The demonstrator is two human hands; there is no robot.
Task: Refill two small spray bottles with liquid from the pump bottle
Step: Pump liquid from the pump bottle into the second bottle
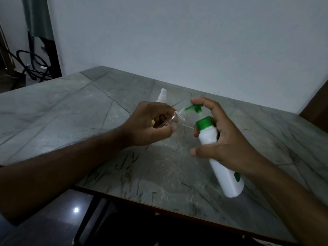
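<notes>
1 pump bottle (215,142), 2 spray bottles: 1 held (174,118), 1 standing (162,94).

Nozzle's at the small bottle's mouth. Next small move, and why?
Probably press the pump head down. The right hand grips the pump bottle with a finger on top of the green pump, whose spout meets the open neck of the small clear bottle that the left hand holds tilted toward it.
</notes>
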